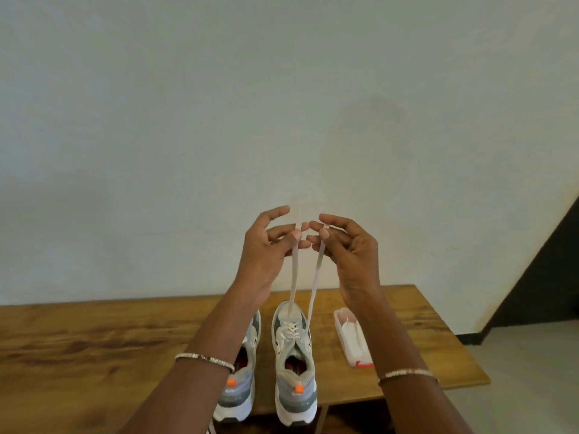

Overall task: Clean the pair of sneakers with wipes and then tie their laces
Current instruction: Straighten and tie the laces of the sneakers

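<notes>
the bench [94, 333] fills the lower frame, the right sneaker [294, 364] standing at its centre. above it the left hand [266, 245] and right hand [347, 245] each pinch a lace end [294, 270], strands running straight down.

Soft, even daylight; faint shadow on wall [360, 126]; wide-angle bending at edges; slight overall softness.

Matt grained wood table [94, 333], flat cloth laces [294, 270], glossy plastic wipes pack [352, 336].
</notes>
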`<state>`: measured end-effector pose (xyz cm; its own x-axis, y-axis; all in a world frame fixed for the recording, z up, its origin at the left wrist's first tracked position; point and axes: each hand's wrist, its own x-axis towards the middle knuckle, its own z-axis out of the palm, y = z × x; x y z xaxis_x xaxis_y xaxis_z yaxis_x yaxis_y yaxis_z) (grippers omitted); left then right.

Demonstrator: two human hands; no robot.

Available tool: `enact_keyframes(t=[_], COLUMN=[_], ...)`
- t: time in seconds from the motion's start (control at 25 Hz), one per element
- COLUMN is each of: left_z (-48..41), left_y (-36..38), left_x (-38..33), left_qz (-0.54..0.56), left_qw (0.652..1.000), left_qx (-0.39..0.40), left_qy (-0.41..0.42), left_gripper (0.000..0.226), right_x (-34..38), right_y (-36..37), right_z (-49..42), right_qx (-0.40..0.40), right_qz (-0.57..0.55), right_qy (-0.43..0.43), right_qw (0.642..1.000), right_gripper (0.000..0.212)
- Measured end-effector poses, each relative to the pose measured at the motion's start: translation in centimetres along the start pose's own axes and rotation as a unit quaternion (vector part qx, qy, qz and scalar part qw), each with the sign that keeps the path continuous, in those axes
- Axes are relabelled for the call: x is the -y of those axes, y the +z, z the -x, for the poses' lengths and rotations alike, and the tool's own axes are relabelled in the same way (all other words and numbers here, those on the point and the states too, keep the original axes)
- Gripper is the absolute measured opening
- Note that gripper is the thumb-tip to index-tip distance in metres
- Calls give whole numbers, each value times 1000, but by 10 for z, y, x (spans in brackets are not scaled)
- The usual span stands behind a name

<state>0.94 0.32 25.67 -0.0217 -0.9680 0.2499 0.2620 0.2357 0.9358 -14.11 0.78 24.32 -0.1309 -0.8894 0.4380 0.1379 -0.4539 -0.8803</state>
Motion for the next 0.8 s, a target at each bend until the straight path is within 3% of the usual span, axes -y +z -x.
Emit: enact_keyframes(t=[0.08,0.24,0.48,0.8], left_z=[2,3,3,1], left_y=[1,5,14,19], left_x=[9,15,21,20], left_qz=[3,6,44,55], left_qw=[1000,999,995,995], left_qx=[0,-35,-74,-60], left_qy=[-10,0,-54,-64], left_gripper=[32,19,17,16], right_x=[-5,-11,-13,-8], right_y=[4,7,10,8], right_z=[3,4,6,3], right_qx=[-13,-38,-40,-46], right_qz=[-1,5,-13,-22], right_qy=[11,26,63,86], right_qw=[1000,999,997,995], right_gripper=[29,11,17,13])
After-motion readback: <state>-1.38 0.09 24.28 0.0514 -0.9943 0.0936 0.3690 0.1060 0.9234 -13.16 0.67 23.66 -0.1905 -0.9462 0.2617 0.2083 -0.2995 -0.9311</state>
